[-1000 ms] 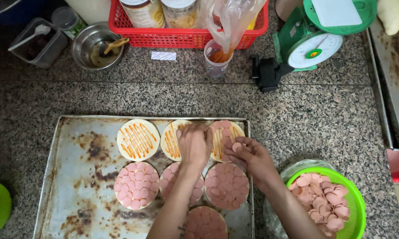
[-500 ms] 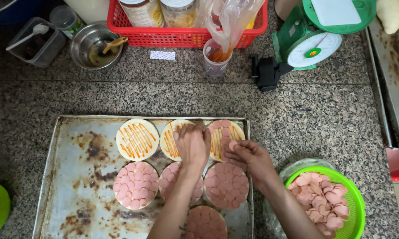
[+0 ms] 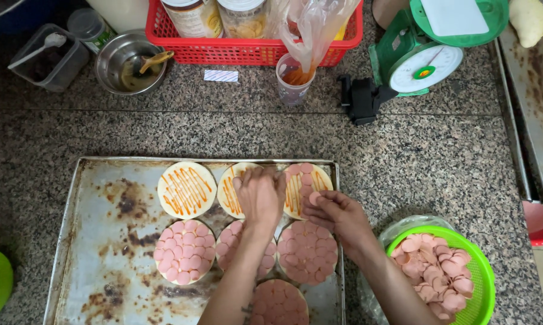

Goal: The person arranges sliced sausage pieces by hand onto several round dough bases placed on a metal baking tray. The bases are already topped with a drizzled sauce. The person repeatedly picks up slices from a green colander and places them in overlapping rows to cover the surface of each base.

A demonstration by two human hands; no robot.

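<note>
1. While both hands work over the tray (image 3: 103,241), the left hand (image 3: 260,194) lies palm down between two sauced dough rounds in the back row.
2. Its fingers are bent and held close together, with the tips on the right round (image 3: 307,183); I cannot tell if they pinch anything.
3. This round already has pink sausage slices on its upper part, and orange sauce stripes show on its left side.
4. The right hand (image 3: 337,213) is just beside this round, at its lower right edge.
5. Its thumb and first fingers pinch one sausage slice (image 3: 314,198); the other fingers are curled in.
6. The middle round (image 3: 232,191) is partly hidden under the left hand and shows only sauce.
7. The left round (image 3: 186,189) has sauce stripes and no slices.
8. Nearer to the person, four rounds are fully covered with slices; one of them (image 3: 185,251) lies apart at the left.
9. A green basket (image 3: 483,283) with more slices stands on the counter, right of the tray and near the right forearm.
10. Behind the tray stand a red basket (image 3: 247,51), a steel bowl (image 3: 127,60) and a green scale (image 3: 425,57).
</note>
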